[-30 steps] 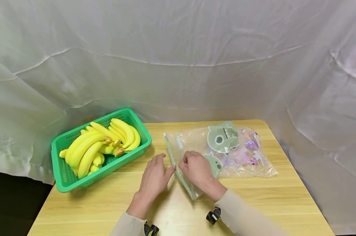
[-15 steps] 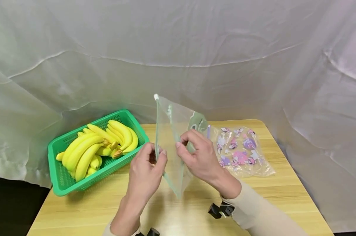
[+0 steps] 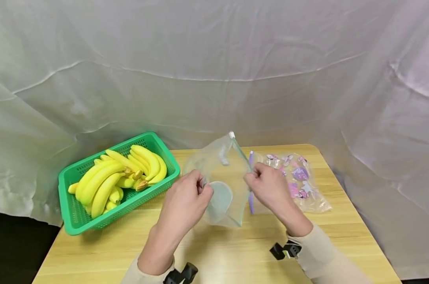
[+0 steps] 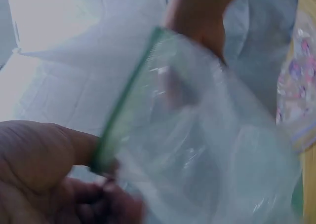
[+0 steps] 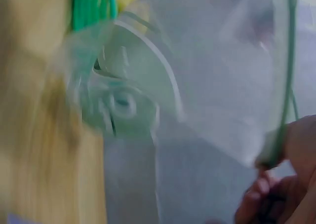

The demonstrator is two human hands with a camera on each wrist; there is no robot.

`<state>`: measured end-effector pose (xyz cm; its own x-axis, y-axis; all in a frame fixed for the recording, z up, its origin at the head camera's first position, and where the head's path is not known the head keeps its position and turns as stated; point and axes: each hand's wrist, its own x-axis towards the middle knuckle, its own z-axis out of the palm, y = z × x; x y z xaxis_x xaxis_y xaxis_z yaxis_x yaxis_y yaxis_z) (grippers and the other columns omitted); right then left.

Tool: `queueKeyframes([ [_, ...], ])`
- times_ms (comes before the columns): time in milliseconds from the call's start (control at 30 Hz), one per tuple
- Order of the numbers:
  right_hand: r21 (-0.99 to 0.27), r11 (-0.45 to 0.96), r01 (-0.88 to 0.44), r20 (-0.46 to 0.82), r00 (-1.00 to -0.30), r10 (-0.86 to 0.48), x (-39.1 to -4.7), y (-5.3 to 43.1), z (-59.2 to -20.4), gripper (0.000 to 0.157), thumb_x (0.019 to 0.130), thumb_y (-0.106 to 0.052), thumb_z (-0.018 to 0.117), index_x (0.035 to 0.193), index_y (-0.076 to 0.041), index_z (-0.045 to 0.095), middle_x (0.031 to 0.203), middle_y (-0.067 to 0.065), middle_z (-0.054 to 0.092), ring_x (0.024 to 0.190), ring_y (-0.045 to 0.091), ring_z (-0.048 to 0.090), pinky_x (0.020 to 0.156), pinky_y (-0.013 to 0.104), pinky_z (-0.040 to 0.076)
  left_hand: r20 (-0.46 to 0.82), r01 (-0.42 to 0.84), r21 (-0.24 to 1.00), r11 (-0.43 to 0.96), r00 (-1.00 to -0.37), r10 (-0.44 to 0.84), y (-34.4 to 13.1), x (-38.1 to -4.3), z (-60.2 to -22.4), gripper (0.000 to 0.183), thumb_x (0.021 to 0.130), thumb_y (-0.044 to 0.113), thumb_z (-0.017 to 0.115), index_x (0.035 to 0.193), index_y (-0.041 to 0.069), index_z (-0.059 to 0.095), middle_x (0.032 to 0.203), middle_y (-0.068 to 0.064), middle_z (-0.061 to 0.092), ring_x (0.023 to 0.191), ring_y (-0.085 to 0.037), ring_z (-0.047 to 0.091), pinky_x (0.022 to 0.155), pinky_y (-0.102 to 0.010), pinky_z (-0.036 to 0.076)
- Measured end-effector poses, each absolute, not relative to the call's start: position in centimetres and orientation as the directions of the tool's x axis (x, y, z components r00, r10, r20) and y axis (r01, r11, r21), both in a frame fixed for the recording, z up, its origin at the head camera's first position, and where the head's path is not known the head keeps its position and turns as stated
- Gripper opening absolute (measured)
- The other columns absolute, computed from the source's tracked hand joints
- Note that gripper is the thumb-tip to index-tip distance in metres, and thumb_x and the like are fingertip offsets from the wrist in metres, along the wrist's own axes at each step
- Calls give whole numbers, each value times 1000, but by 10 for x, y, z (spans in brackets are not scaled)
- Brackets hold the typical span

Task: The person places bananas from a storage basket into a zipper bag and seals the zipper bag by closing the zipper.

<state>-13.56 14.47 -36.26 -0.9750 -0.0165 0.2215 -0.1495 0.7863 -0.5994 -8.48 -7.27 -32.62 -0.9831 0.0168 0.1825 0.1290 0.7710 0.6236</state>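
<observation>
A clear zip bag [image 3: 219, 199] with green cartoon prints and a green-edged mouth hangs between both hands over the table. My left hand [image 3: 187, 197] pinches one side of its mouth; in the left wrist view, thumb and fingers meet on the green edge. The right hand [image 3: 271, 189] pinches the opposite edge, near the green strip. A white slider [image 3: 231, 135] sits at the mouth's far corner. In the right wrist view a green printed figure [image 5: 121, 108] shows through the plastic. The bag's mouth is spread between the hands.
A green plastic basket [image 3: 66, 213] full of yellow bananas [image 3: 102, 181] stands at the left on the wooden table [image 3: 228, 260]. A second clear bag [image 3: 315, 199] with pink and purple prints lies flat at the right. Grey cloth [image 3: 214, 71] hangs around the back and sides.
Both hands have lifted the green-printed bag off the table and away from the other bag. The right hand has moved right, drawing the mouth wider, and the bag has turned.
</observation>
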Motion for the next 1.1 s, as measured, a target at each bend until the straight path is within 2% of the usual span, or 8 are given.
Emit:
queueKeyframes([
  [133,-390,892,-227,362,-929,-79,-138,161,-363,16,82,-18,53,67,-16,51,60,-2,49,56,18,44,62,39,40,216,152,445,882,-975,59,-66,-95,-335,16,87,30,61,77,19,56,76,2,53,74,-21,50,66,-37,41],
  [300,-266,885,-383,520,-830,-202,-129,156,-350,26,89,-19,56,65,-17,47,61,-4,44,61,17,43,83,48,36,375,280,348,895,-916,141,-51,-102,-332,17,90,29,60,78,17,60,80,2,57,77,-24,52,68,-37,39],
  [400,-202,870,-450,598,-760,-254,-120,150,-335,27,89,-19,56,64,-17,45,60,-5,41,59,17,41,79,47,35,378,339,372,864,-905,193,-46,-96,-322,23,90,26,58,68,19,53,70,4,51,68,-19,48,64,-34,34],
  [533,-134,864,-486,656,-696,-290,-110,143,-312,21,85,-17,54,65,-15,46,60,-5,41,58,20,42,74,45,34,275,376,534,757,-924,264,-48,-83,-302,27,85,26,58,62,21,45,65,6,44,64,-13,42,60,-28,34],
  [700,-133,892,-433,484,-813,-323,-115,127,-304,34,89,-30,64,64,-16,45,59,-4,41,57,19,41,74,45,33,220,325,611,722,-945,240,-55,-91,-299,25,85,28,60,63,22,48,67,5,48,67,-14,45,62,-30,35],
  [800,-98,911,-401,375,-863,-340,-132,121,-320,36,88,-26,63,60,-17,42,56,-3,40,53,18,39,70,43,31,187,228,494,839,-970,153,-60,-106,-314,24,87,31,58,67,20,52,70,3,50,70,-20,46,67,-39,34],
  [933,-30,950,-310,283,-914,-289,-151,128,-342,27,76,-8,52,54,-17,40,52,-1,41,49,19,38,67,41,30,32,61,280,958,-998,54,-72,-120,-333,22,88,32,60,71,18,58,75,-1,53,77,-27,49,74,-52,35],
  [1100,2,948,-319,111,-942,-317,-152,138,-343,24,73,-9,53,54,-18,42,51,-4,42,50,17,39,72,45,33,-124,52,158,986,-990,72,-77,-123,-338,23,85,37,68,75,17,63,84,-4,58,87,-31,53,84,-62,35],
])
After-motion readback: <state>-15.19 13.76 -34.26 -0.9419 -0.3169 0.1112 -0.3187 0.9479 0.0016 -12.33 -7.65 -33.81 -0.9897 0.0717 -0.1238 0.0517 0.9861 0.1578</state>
